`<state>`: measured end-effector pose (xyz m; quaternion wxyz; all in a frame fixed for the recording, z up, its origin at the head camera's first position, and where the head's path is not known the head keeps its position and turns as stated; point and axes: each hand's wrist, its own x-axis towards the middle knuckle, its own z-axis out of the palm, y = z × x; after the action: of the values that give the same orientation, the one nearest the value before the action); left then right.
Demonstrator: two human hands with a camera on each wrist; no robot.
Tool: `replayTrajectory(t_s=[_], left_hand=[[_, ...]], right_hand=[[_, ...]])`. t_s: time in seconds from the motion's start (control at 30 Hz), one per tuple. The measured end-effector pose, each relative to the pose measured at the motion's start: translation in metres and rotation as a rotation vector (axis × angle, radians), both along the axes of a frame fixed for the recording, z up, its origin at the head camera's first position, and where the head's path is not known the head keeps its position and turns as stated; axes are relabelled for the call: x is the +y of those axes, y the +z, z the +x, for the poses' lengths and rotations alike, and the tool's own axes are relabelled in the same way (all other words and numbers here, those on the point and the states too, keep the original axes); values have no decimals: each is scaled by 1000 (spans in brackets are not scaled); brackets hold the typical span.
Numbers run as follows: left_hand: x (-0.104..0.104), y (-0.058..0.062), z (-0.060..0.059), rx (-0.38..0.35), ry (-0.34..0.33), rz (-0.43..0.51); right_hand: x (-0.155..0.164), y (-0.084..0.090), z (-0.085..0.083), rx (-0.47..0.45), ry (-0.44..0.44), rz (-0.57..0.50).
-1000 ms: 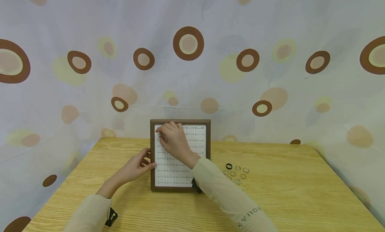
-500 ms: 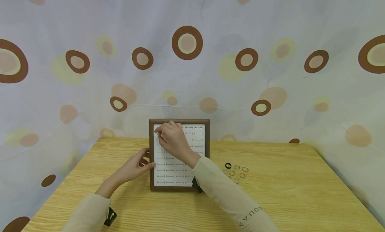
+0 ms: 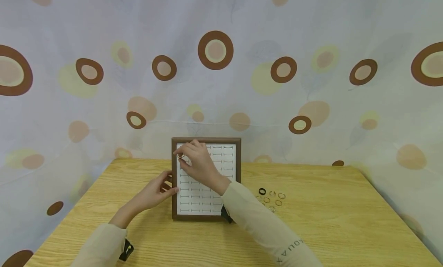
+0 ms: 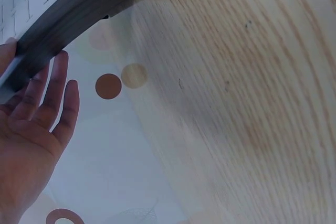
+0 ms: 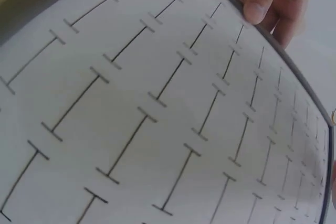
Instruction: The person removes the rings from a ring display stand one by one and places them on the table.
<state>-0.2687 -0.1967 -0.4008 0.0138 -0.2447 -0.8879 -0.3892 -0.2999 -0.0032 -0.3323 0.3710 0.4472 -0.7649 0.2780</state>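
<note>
A ring display board (image 3: pixel 200 205), white with rows of short slits inside a brown frame, stands upright on the table. My left hand (image 3: pixel 154 192) holds its left edge, thumb on the front and fingers at the side and behind. In the left wrist view the fingers (image 4: pixel 55 85) reach along the dark frame side. At the board's upper left, my right hand (image 3: pixel 200 161) pinches a small gold-coloured ring (image 3: pixel 180 156) between thumb and fingertips, close in front of the top slits. The right wrist view shows mostly the slitted panel (image 5: pixel 173 93), with the right hand barely at its edge.
Several loose rings (image 3: pixel 278 203), mostly gold or silver-coloured, lie on the wooden table (image 3: pixel 332 221) right of the board, with a black ring (image 3: pixel 262 191) among them. A patterned curtain (image 3: pixel 263 144) hangs behind the table.
My right hand has shifted slightly left with the ring, its fingertips now over the frame's left edge, and the thumb has lowered a little. The left hand keeps its hold on the frame.
</note>
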Motion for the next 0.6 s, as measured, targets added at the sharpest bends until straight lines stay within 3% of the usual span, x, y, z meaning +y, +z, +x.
replayTrajectory(t_s=[0.33,0.6], left_hand=[[-1,0,0,20,1,-4],[0,0,0,23,8,-6]], right_hand=[[3,7,12,19,14,41],[26,4,20,20,-11,81]])
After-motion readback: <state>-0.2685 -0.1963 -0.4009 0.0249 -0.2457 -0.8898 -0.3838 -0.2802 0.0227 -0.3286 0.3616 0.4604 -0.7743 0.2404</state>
